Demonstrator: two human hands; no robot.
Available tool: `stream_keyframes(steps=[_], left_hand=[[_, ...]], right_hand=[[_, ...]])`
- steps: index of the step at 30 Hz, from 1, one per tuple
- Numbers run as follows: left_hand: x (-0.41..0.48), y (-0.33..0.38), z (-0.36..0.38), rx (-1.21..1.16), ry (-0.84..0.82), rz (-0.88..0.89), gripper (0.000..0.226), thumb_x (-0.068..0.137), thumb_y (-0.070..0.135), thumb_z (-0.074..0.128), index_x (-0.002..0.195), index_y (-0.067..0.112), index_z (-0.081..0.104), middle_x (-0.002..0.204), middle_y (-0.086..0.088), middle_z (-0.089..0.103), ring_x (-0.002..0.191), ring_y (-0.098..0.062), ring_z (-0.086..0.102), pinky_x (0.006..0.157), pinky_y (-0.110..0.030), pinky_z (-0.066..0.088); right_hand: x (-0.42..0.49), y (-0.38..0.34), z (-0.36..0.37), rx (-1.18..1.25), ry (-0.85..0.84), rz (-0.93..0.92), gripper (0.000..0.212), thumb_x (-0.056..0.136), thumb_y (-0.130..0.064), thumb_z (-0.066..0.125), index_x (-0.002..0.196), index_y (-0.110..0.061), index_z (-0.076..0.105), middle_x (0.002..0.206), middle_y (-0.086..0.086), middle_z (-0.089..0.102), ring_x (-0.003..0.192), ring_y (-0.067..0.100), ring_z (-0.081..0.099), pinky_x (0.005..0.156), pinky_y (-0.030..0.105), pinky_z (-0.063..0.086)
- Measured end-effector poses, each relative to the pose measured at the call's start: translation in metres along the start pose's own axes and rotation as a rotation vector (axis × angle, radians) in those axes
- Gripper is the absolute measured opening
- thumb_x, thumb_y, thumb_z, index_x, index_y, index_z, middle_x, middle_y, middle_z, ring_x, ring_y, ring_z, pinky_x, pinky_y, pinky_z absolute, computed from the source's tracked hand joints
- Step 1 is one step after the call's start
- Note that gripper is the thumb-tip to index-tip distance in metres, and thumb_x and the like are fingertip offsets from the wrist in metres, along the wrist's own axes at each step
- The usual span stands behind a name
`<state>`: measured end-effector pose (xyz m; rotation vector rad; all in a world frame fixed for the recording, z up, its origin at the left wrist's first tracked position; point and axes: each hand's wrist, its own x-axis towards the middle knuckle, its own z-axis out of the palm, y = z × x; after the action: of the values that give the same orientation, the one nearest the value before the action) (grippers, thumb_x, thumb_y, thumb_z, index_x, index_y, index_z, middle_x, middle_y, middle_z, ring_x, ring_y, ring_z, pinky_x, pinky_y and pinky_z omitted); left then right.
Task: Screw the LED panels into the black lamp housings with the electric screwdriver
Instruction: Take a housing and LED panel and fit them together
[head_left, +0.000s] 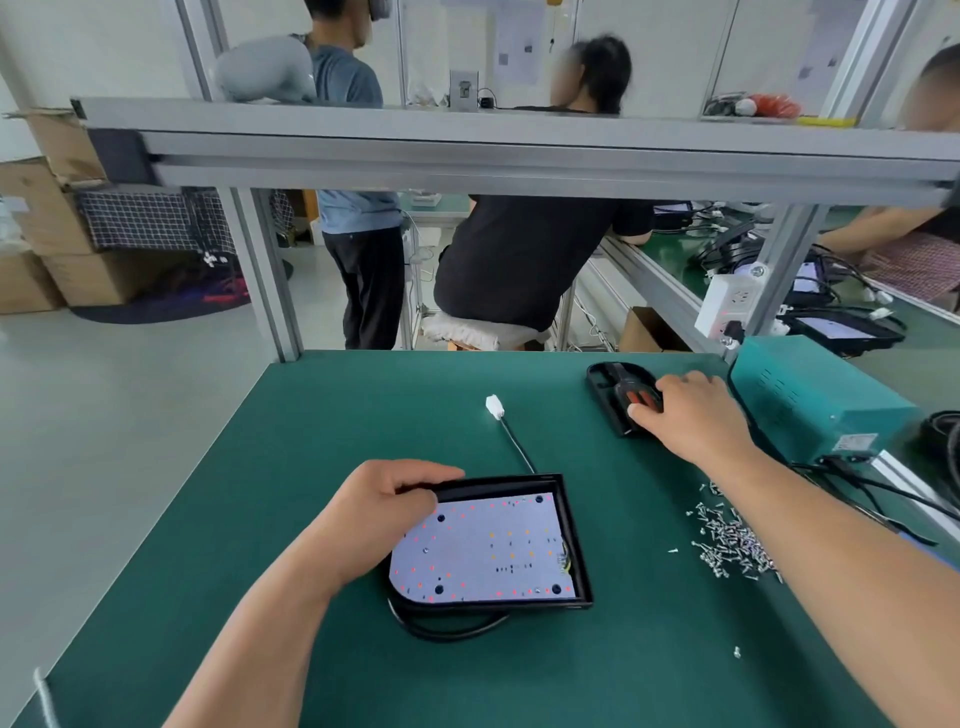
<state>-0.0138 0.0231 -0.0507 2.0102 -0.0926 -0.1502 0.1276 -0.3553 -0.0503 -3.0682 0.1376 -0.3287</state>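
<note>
Head view: one black lamp housing (574, 540) mid-table (363, 415), one LED panel (483, 556) seated inside. My left hand (395, 499) grips its far-left corner. My right hand (691, 410) curls over the one electric screwdriver (641, 397) in a black tray (605, 379), far right. One screw pile (732, 545) right of housing.

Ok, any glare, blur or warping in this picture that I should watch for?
Head view: soft even light, no glare on the LED panel; the loose screws read sharp; the wide-angle lens bends the metal beam overhead; the people behind are partly blurred.
</note>
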Motion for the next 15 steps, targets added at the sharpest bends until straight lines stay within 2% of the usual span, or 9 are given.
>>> stream_keyframes(steps=[2, 4, 5, 7, 9, 11, 13, 15], left_hand=[[-0.003, 0.004, 0.001, -0.012, -0.038, -0.005, 0.045, 0.084, 0.017, 0.057, 0.104, 0.051, 0.080, 0.105, 0.018, 0.080, 0.100, -0.009, 0.073, 0.095, -0.029, 0.058], [-0.005, 0.007, 0.001, -0.021, -0.073, 0.006, 0.043, 0.077, 0.022, 0.056, 0.103, 0.045, 0.082, 0.104, 0.008, 0.081, 0.103, -0.023, 0.073, 0.098, -0.041, 0.057], [-0.006, 0.007, 0.002, -0.028, -0.100, 0.016, 0.042, 0.077, 0.022, 0.056, 0.104, 0.042, 0.082, 0.104, 0.005, 0.081, 0.102, -0.024, 0.074, 0.097, -0.043, 0.057], [-0.007, 0.007, 0.003, -0.046, -0.174, 0.044, 0.039, 0.080, 0.021, 0.057, 0.105, 0.036, 0.083, 0.106, 0.004, 0.081, 0.101, -0.018, 0.076, 0.094, -0.036, 0.059], [-0.008, 0.009, 0.006, -0.051, -0.233, 0.065, 0.036, 0.083, 0.022, 0.059, 0.107, 0.035, 0.083, 0.108, 0.005, 0.081, 0.103, -0.015, 0.076, 0.093, -0.028, 0.058], [-0.009, 0.009, 0.007, -0.061, -0.253, 0.074, 0.034, 0.085, 0.023, 0.061, 0.107, 0.036, 0.082, 0.109, 0.005, 0.081, 0.105, -0.014, 0.075, 0.094, -0.026, 0.058], [-0.010, 0.010, 0.007, -0.074, -0.254, 0.069, 0.031, 0.086, 0.026, 0.062, 0.108, 0.036, 0.082, 0.109, 0.005, 0.081, 0.105, -0.013, 0.075, 0.093, -0.024, 0.056], [-0.010, 0.009, 0.007, -0.092, -0.259, 0.069, 0.029, 0.089, 0.032, 0.063, 0.110, 0.033, 0.083, 0.111, 0.005, 0.081, 0.108, -0.013, 0.075, 0.094, -0.023, 0.054]], right_hand=[[-0.005, -0.004, 0.003, -0.023, 0.024, -0.027, 0.059, 0.095, -0.073, 0.052, 0.106, -0.016, 0.062, 0.107, 0.013, 0.061, 0.103, 0.036, 0.052, 0.080, 0.043, 0.048], [-0.006, -0.006, 0.005, -0.014, 0.035, -0.040, 0.055, 0.094, -0.071, 0.053, 0.101, -0.017, 0.061, 0.099, 0.008, 0.060, 0.096, 0.034, 0.054, 0.073, 0.041, 0.047], [-0.005, -0.007, 0.004, 0.006, 0.022, -0.037, 0.052, 0.094, -0.068, 0.055, 0.098, -0.017, 0.060, 0.093, 0.005, 0.060, 0.089, 0.032, 0.056, 0.068, 0.039, 0.045], [0.000, -0.009, -0.001, 0.026, -0.025, -0.039, 0.041, 0.091, -0.061, 0.062, 0.089, -0.020, 0.058, 0.080, 0.001, 0.061, 0.074, 0.025, 0.059, 0.058, 0.035, 0.039], [0.004, -0.012, -0.009, 0.053, -0.088, -0.026, 0.032, 0.084, -0.052, 0.072, 0.084, -0.022, 0.059, 0.075, -0.002, 0.063, 0.068, 0.020, 0.060, 0.054, 0.032, 0.038], [0.002, -0.013, -0.016, 0.149, -0.143, -0.025, 0.030, 0.079, -0.048, 0.076, 0.088, -0.021, 0.064, 0.077, -0.002, 0.066, 0.071, 0.020, 0.063, 0.056, 0.033, 0.042], [-0.009, -0.013, -0.025, 0.319, -0.155, -0.081, 0.031, 0.078, -0.046, 0.078, 0.096, -0.023, 0.067, 0.084, -0.006, 0.070, 0.080, 0.020, 0.067, 0.067, 0.034, 0.050], [-0.032, -0.017, -0.037, 0.513, -0.162, -0.190, 0.032, 0.083, -0.038, 0.083, 0.110, -0.041, 0.067, 0.099, -0.020, 0.073, 0.094, 0.002, 0.069, 0.085, 0.027, 0.053]])
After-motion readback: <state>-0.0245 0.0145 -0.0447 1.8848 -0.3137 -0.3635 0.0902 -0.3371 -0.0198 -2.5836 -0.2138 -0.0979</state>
